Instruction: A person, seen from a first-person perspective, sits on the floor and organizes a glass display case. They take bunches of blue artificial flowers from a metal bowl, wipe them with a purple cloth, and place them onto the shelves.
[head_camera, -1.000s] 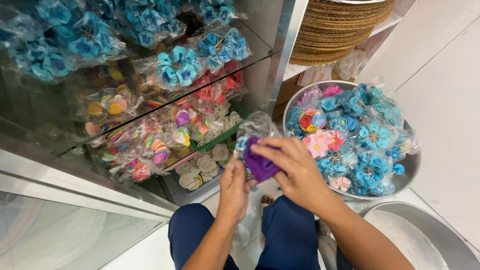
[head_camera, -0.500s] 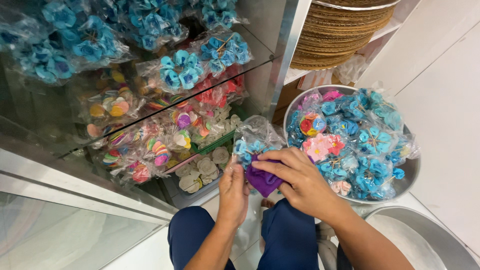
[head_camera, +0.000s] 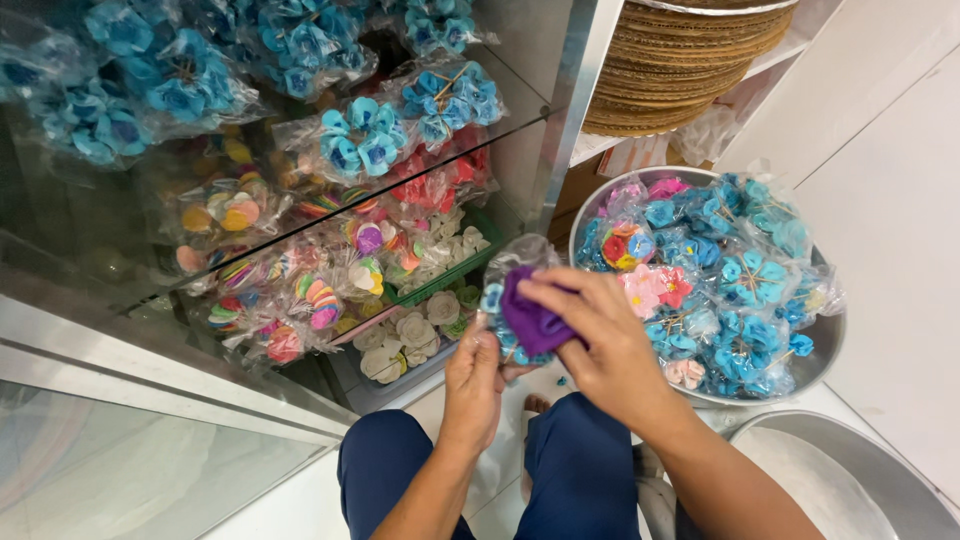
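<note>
Standing w/ its door open, the glass display cabinet (head_camera: 120, 330) fills the left: clear packets of blue flower decorations (head_camera: 360, 140) on the upper glass shelf, multicolour and white ones below, prob. sorted by colour so each kind shows thru the glass. Right of it, a stack of woven trays (head_camera: 690, 60) on a shelf. Below that, a big metal basin (head_camera: 600, 205) on the pale floor, heaped w/ more packets, mostly blue, close by the person's reach. A 2nd metal basin (head_camera: 850, 470) sits at bottom right. Right hand (head_camera: 600, 340) is closed on a purple cloth (head_camera: 530, 320), pressing it to a small clear packet (head_camera: 515, 265) of blue flowers. Left hand (head_camera: 475, 375) pinches that packet from below, steadying it over the knees.
</note>
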